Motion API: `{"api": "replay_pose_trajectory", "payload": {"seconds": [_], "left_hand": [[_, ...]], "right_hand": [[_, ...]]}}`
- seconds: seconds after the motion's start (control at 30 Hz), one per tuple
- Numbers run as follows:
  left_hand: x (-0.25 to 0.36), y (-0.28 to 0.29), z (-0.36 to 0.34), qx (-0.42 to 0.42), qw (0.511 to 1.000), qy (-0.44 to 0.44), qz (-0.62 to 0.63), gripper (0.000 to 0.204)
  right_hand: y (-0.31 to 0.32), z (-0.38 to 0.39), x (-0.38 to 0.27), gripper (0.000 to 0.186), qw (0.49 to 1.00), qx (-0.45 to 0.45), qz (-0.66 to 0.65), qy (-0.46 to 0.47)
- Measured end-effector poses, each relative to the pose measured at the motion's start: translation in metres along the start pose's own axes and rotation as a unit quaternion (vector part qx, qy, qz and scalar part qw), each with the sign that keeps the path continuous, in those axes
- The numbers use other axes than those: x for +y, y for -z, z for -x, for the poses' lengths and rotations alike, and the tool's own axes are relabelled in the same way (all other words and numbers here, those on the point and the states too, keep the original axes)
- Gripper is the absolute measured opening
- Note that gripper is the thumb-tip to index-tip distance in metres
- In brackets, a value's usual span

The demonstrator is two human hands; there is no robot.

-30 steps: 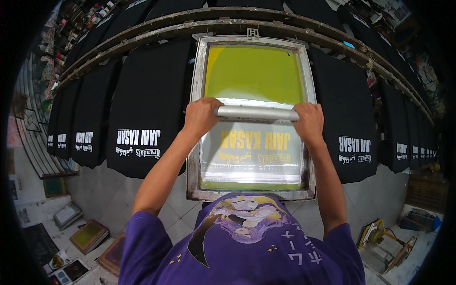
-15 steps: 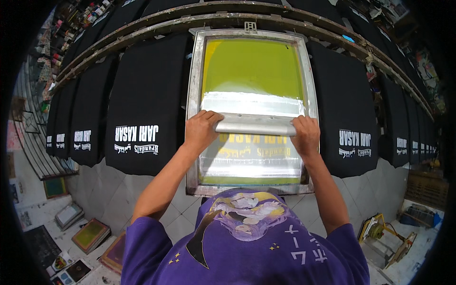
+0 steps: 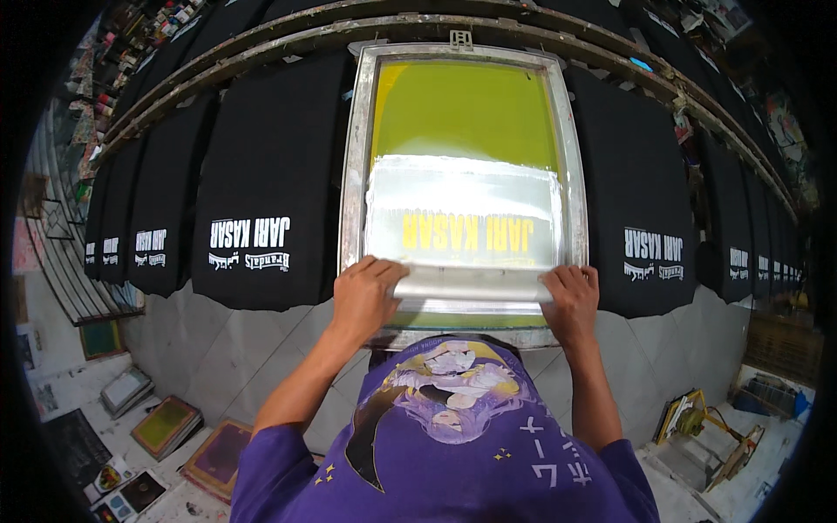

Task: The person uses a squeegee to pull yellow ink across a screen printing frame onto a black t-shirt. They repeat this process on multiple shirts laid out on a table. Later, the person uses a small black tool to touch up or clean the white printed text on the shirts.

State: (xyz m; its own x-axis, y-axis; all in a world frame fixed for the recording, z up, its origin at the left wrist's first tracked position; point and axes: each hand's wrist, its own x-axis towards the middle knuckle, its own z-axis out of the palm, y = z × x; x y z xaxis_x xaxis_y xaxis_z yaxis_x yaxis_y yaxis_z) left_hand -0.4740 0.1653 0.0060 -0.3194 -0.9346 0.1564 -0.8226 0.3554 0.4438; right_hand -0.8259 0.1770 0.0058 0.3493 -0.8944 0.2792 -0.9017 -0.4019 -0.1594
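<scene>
My left hand (image 3: 364,292) and my right hand (image 3: 571,301) grip the two ends of a silver squeegee (image 3: 466,281), held horizontally across the lower part of a screen-printing frame (image 3: 567,139). Inside the metal frame the mesh (image 3: 462,109) is olive-green at the top, with white ink spread over its middle and yellow lettering showing through just above the squeegee. The frame lies between black shirts laid out in a row, the nearest left one (image 3: 261,148) and right one (image 3: 636,166) both carrying white lettering near the front edge.
A wooden rail (image 3: 636,64) runs behind the frame, with more shirts beyond. A metal rack (image 3: 65,261) stands at the left. Several screens (image 3: 166,425) lie low at the left. Another frame and boards (image 3: 706,436) sit low at the right. A tiled floor (image 3: 305,375) shows below.
Both hands have pulled the squeegee toward my body, down the screen, uncovering the lettering behind it. A white band of ink now lies higher up on the mesh, behind the squeegee.
</scene>
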Motion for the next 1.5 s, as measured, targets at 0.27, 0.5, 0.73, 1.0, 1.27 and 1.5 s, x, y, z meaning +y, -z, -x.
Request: {"api": "replay_pose_trajectory", "payload": {"seconds": [0.27,0.5,0.73,1.0,1.27,1.5], "left_hand": [[-0.023,-0.035,-0.023,0.105,0.993,-0.038,-0.033,0.050],[-0.008,-0.050,0.060,0.070,0.992,-0.080,-0.071,0.054],[0.000,0.010,-0.002,-0.018,1.000,0.003,0.019,0.039],[-0.026,-0.042,-0.002,0.094,0.994,-0.044,-0.034,0.051],[0.009,-0.010,0.048,-0.024,0.999,0.025,0.025,0.043],[-0.024,-0.019,-0.039,0.066,0.997,-0.011,-0.027,0.043]], "right_hand": [[-0.045,-0.023,0.024,0.035,0.997,0.074,0.014,0.003],[-0.045,0.066,-0.002,0.030,0.997,0.078,0.016,0.003],[0.007,-0.005,0.007,0.031,0.999,-0.043,-0.028,-0.005],[-0.047,-0.002,0.014,0.027,0.998,0.067,-0.002,-0.016],[-0.006,0.045,-0.005,0.028,0.999,0.000,-0.040,0.001],[-0.023,-0.035,0.020,0.034,0.999,0.040,0.003,-0.003]]}}
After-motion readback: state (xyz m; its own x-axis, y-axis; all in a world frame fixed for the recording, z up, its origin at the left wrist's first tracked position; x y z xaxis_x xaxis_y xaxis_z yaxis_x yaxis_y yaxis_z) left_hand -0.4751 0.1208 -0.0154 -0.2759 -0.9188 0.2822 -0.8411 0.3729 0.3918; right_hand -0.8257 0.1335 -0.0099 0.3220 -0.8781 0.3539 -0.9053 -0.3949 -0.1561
